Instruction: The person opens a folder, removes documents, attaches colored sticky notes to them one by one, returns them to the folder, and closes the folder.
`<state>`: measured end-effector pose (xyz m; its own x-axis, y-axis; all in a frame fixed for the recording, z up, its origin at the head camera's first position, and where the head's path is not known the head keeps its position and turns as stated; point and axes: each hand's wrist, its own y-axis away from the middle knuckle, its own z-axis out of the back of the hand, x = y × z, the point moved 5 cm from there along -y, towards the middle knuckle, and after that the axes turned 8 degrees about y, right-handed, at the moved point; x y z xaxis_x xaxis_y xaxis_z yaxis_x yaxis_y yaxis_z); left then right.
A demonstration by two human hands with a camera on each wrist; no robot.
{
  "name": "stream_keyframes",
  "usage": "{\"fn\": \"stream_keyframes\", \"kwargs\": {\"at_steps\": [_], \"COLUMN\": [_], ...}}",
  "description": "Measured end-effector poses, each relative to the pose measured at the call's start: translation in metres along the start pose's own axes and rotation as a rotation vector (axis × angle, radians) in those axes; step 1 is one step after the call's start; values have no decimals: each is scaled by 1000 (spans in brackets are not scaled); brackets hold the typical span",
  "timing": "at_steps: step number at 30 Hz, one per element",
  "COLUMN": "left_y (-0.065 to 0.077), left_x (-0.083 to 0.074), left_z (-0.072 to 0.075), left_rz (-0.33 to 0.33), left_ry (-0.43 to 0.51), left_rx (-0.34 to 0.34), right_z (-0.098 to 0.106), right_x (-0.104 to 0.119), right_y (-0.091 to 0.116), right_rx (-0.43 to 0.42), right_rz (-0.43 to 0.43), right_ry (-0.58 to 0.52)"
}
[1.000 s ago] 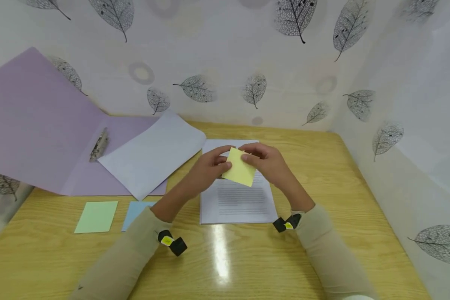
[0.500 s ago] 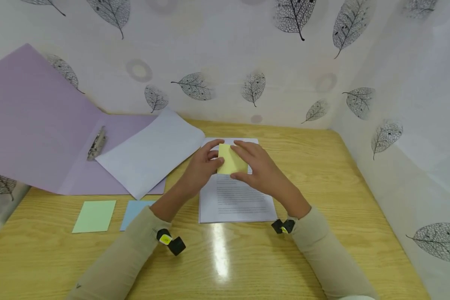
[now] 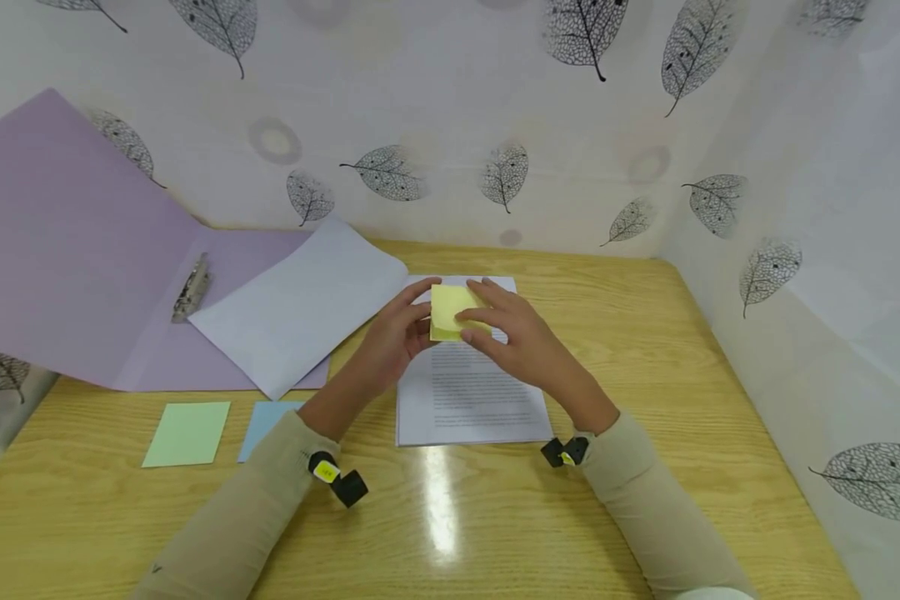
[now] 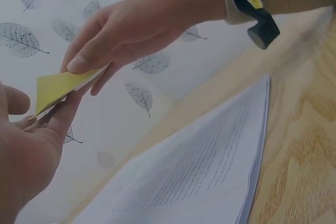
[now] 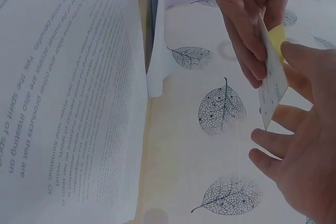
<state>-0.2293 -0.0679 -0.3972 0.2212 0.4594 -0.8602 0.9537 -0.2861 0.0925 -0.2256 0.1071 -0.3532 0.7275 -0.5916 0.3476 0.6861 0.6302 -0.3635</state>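
Observation:
A pad of yellow sticky notes [image 3: 445,308] is raised over a stack of printed pages [image 3: 487,400]. My left hand [image 3: 386,337] holds its left side, with fingers against the underside in the left wrist view. Across the pad's right part, my right hand [image 3: 521,337] has its thumb and fingers at the notes. A yellow corner [image 4: 47,90] stands up on the pad's left in the left wrist view. Its white backing [image 5: 273,85], with small print, faces the right wrist camera. Part of the pad is hidden by the right fingers.
An open purple folder [image 3: 82,242] with a metal clip [image 3: 192,289] lies at the left. A blank white sheet [image 3: 300,304] slants across it. In front are a green note square [image 3: 187,433] and a blue one [image 3: 265,425], partly covered by my left sleeve.
The yellow pad has turned from slanted to nearly square and shifted slightly left. My right fingers have spread over it, and my left thumb has come off its face.

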Motion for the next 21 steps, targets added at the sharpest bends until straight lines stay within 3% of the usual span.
{"fn": "stream_keyframes", "kwargs": {"at_steps": [4, 8, 14, 17, 21], "left_y": [0, 0, -1, -2, -4], "left_x": [-1, -2, -2, -1, 4], "left_z": [0, 1, 2, 4, 3], "left_rz": [-10, -22, -53, -72, -55], "left_ry": [81, 113, 121, 120, 43], "left_rx": [12, 17, -1, -32, -40], "right_z": [1, 3, 5, 7, 6], "right_x": [1, 3, 8, 10, 14], "right_y": [-1, -1, -1, 0, 1], "right_rx": [-57, -170, -334, -381, -395], "right_rz": [19, 104, 233, 246, 242], "right_ry": [3, 55, 120, 191, 315]}}
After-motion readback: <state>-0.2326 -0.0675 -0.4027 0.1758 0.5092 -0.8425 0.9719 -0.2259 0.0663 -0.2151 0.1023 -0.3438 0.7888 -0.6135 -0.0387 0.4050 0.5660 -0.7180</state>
